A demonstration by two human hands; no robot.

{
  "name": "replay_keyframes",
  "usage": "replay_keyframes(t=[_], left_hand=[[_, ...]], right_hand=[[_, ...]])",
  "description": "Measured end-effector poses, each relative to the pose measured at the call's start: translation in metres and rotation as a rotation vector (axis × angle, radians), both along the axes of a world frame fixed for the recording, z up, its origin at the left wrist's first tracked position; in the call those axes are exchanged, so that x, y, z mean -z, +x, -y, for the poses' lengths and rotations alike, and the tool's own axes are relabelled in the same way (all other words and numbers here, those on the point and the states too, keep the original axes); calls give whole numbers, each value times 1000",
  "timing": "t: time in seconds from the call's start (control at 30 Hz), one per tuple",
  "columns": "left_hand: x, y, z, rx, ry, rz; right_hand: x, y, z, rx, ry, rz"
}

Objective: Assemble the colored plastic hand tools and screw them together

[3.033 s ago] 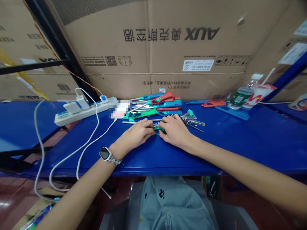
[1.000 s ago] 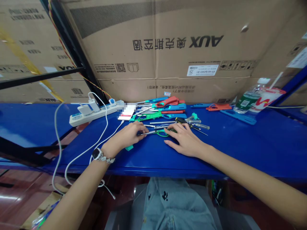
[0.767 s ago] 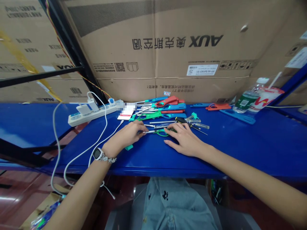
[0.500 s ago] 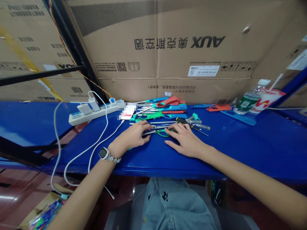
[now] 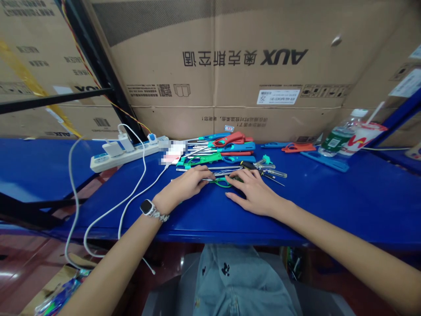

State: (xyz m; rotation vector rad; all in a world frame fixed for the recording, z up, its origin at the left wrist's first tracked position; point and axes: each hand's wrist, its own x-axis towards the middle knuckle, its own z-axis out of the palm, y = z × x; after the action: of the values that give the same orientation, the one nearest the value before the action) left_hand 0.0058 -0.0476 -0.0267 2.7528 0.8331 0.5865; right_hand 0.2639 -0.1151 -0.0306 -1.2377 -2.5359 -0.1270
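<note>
A green long-necked lighter lies low over the blue shelf, under my hands. My left hand is closed around its metal neck, close to the green body; the fingertips partly cover it. My right hand bends its fingers over the handle end, with the thumb held apart below. Just behind are a yellow-and-black screwdriver and clear-handled screwdrivers. Farther back lies a pile of lighters, among them a red one and a green one.
A white power strip with plugs and cables stands on the left. To the right are an orange lighter part, a blue part, a bottle and a cup. A large carton walls off the back.
My left hand has slid slightly right along the neck, nearer the green body, and its fingers have drawn together. My right hand has hardly moved.
</note>
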Motion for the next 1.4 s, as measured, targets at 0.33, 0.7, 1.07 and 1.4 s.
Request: replay_keyframes(t=[0.33,0.7,1.07,1.4], left_hand=[[-5,1,7,-40,111,-138],[1,1,11,1,102,-82],[12,-1,11,-89,66,-38],[2,-5,26,-174,16,-43]], right_hand=[[-2,-1,1,9,-13,12],[-1,-1,0,-4,-3,12],[0,-1,0,-6,11,6],[-3,-2,1,11,20,-6]])
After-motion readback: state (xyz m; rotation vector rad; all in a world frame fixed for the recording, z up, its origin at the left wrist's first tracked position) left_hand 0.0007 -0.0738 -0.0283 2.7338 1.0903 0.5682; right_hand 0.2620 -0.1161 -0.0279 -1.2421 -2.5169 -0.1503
